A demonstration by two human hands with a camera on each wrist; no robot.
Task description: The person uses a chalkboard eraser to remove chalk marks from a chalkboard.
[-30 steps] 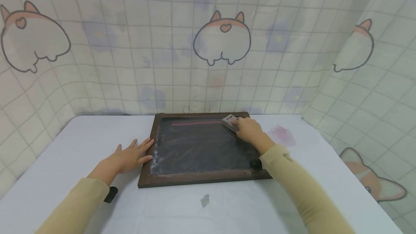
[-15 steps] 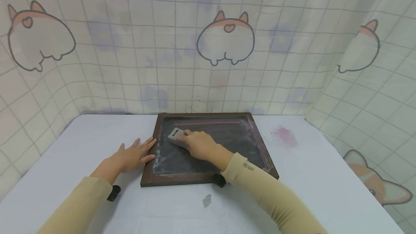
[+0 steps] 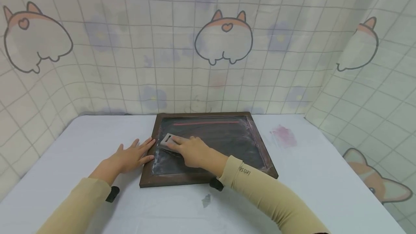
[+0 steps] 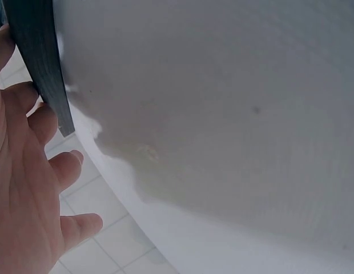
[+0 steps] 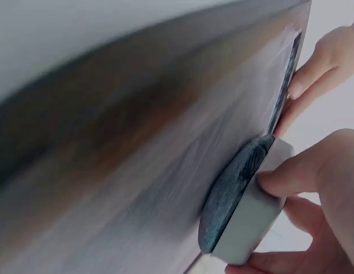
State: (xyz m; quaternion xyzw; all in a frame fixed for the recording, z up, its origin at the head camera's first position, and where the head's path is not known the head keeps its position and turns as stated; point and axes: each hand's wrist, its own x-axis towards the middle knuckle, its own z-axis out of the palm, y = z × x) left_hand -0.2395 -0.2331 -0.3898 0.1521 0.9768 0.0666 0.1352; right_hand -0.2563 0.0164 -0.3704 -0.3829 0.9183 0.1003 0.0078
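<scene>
A blackboard (image 3: 221,143) in a dark wooden frame lies on the white table, with a red chalk line (image 3: 208,122) along its far side and pale smears near its edges. My right hand (image 3: 196,152) grips a grey eraser (image 3: 167,139) on the left part of the board. In the right wrist view, thumb and fingers pinch the block of the eraser (image 5: 251,211), and its dark felt pad is against the board. My left hand (image 3: 130,157) has its fingers spread, fingertips touching the left side of the frame. The left wrist view shows those fingers (image 4: 43,123) at the frame's edge.
A white cloth covers the table (image 3: 97,133). A pink stain (image 3: 284,135) marks it right of the board, and a small grey patch (image 3: 206,200) shows in front. A checked curtain (image 3: 175,82) with cartoon dogs hangs close behind and at the sides.
From the board's far right, my right hand has carried the eraser to its left side, then slightly nearer and further left. The left hand has stayed at the frame.
</scene>
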